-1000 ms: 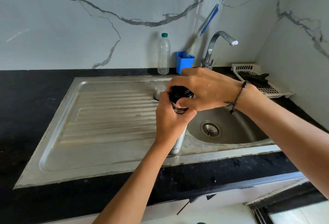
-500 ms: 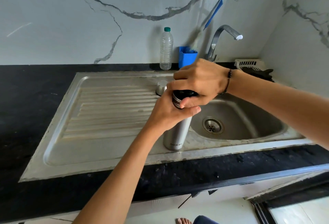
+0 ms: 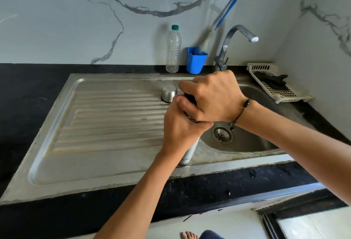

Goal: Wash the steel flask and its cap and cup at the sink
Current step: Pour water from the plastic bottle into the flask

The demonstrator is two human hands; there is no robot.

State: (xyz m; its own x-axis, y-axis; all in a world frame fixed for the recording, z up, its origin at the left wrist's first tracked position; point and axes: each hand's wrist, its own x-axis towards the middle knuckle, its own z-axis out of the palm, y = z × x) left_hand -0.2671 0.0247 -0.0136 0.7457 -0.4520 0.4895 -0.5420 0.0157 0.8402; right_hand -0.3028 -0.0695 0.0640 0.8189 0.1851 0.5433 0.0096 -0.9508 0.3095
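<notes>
Right hand (image 3: 212,100) has rotated further over the black cap (image 3: 190,99), wrist swung round.
Left hand (image 3: 180,130) grips the flask (image 3: 190,151) upright on the sink (image 3: 106,117) drainboard, bracing it; right fingers clamp the cap; cup (image 3: 169,93) inverted just behind.

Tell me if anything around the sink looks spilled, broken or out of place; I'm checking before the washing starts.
Nothing stands out. The steel flask stands upright, gripped by both hands, the steel cup sits upside down on the drainboard, and no spill shows.
</notes>
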